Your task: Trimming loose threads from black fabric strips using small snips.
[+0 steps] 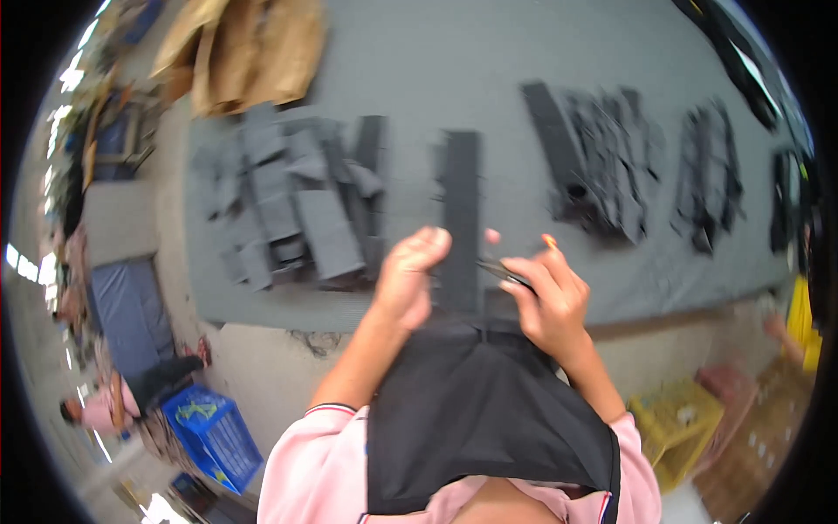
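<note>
A long dark grey fabric strip (462, 210) lies lengthwise in front of me, its near end by my black apron (489, 410). My left hand (412, 272) grips the strip's left edge, thumb on top; a fingertip shows past the right edge. My right hand (555, 301) is closed around a small dark pair of thread snips (508, 274), whose tip points at the strip's right edge. Something orange sits on one fingertip of the right hand. Blur hides whether the tip touches the cloth.
A grey-covered table (419, 52) bears a pile of grey fabric pieces (323, 231) at left and bundled dark strips (611, 166) at right, with another bundle (709, 175) beyond. Brown paper (262, 52) lies far left. A blue crate (214, 437) and yellow crate (676, 428) stand below; other people are nearby.
</note>
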Available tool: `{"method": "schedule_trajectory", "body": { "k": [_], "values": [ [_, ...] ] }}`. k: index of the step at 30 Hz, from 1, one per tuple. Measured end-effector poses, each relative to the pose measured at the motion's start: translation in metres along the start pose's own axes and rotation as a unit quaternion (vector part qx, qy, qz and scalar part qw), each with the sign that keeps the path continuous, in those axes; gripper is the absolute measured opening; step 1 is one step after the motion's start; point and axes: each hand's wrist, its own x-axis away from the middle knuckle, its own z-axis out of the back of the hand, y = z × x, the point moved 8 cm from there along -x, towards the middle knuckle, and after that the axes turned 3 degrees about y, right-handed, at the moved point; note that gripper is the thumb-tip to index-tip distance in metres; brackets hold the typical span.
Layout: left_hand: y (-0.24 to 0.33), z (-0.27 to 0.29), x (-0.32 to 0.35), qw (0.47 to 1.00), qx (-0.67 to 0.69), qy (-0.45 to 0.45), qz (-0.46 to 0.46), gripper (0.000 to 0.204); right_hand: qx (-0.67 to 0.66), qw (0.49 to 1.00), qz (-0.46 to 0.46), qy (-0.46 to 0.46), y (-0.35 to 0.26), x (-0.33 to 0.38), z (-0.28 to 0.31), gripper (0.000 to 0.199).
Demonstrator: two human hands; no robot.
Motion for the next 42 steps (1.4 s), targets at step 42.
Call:
{"method": "schedule_trajectory", "body": {
  "k": [42],
  "values": [
    [-0.022,-0.019,0.032,0.980,0.124,-0.118,-0.104,0.041,-0.443,0.834,-0.205,-0.259,0.003,0.013,-0.049,0.023]
  ]
}}
